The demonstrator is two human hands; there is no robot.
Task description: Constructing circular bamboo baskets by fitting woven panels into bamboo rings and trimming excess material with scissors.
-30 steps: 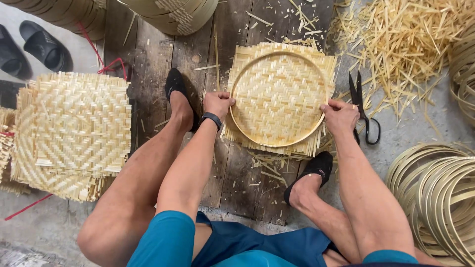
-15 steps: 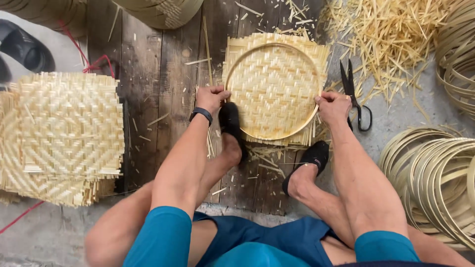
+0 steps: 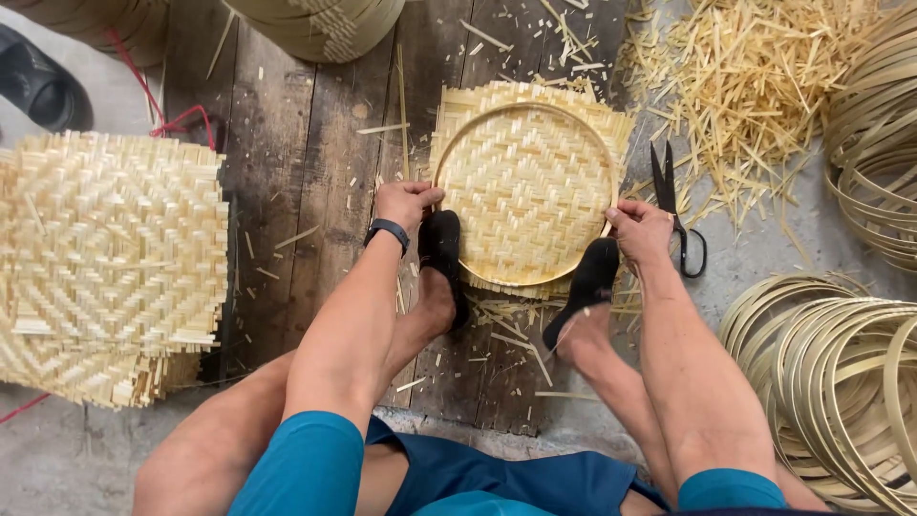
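A pale square mat of woven bamboo strips (image 3: 527, 186) with a round bamboo hoop (image 3: 457, 143) laid on it is seen between the two hands, lying on the dark wooden floor planks (image 3: 306, 172). The hoop's left edge is gripped by the left hand (image 3: 406, 204), fingers curled closed over it; a black wristband (image 3: 389, 232) is worn just behind that hand. The hoop's right edge is pinched by the right hand (image 3: 638, 229), likewise closed on the rim. The near edge of the mat is pressed down by two feet in black slippers (image 3: 442, 250), one just beside each hand.

Just to the right of the right hand, black-handled scissors (image 3: 673, 205) are laid on the floor, apart from the mat. Beyond them, a heap of loose bamboo offcuts (image 3: 755, 86) is spread. Coils of thin bamboo hoops (image 3: 831, 373) are stacked to the right of the right forearm. Well to the left of the left hand, a stack of square woven bamboo mats (image 3: 110, 263) is piled.
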